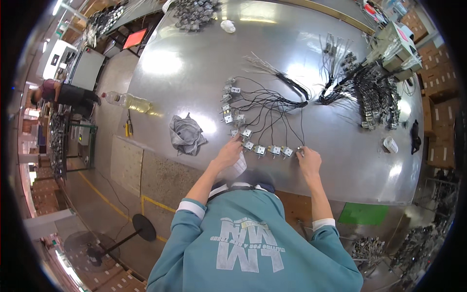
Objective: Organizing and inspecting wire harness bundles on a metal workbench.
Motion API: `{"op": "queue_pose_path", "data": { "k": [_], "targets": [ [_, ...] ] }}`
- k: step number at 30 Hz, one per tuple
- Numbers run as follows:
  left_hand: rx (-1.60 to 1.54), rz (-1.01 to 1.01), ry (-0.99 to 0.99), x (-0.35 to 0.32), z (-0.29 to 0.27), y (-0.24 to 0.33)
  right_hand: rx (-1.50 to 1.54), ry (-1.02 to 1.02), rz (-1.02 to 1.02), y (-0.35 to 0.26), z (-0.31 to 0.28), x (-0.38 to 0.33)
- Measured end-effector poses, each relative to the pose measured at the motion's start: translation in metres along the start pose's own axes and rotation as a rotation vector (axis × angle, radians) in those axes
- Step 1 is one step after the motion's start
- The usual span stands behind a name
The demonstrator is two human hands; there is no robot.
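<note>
Small silver metal parts [260, 151] with black wires lie in a curved row on the metal table. Their wires gather into a dark bundle [292, 103] with pale stripped-looking ends. My left hand [227, 155] is at the near left of the row, fingers bent, fingertips against one of the parts; what they grip is hidden. A white printed paper [239, 166] shows beside its palm; whether the hand holds it is unclear. My right hand [310, 161], at the row's right end, pinches a small metal part [299, 149] on a single black wire.
A grey cloth [187, 135], a bottle of yellowish liquid [127, 101] and yellow-handled pliers [129, 127] lie to the left. More wired bundles [374, 92] are heaped at right near a white roll [390, 144]. Metal parts [194, 13] are piled at the far edge. A person [63, 92] stands far left.
</note>
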State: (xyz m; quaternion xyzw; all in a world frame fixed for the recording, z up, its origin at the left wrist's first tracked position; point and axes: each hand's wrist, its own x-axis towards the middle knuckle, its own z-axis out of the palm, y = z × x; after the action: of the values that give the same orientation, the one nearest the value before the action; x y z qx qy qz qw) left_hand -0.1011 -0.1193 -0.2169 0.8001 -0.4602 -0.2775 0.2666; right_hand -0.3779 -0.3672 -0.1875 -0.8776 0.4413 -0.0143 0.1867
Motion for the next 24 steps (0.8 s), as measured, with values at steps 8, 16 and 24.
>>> {"op": "queue_pose_path", "data": {
  "k": [8, 16, 24],
  "targets": [
    [0.09, 0.029, -0.178, 0.001, -0.017, 0.0, -0.038, 0.233, -0.304, 0.011, -0.018, 0.01],
    [0.179, -0.204, -0.113, 0.009, -0.057, 0.05, 0.097, 0.215, -0.154, 0.029, 0.047, -0.007],
    [0.043, -0.172, 0.011, 0.008, -0.071, 0.042, -0.003, 0.23, -0.171, 0.042, 0.055, 0.006]
  ]
}}
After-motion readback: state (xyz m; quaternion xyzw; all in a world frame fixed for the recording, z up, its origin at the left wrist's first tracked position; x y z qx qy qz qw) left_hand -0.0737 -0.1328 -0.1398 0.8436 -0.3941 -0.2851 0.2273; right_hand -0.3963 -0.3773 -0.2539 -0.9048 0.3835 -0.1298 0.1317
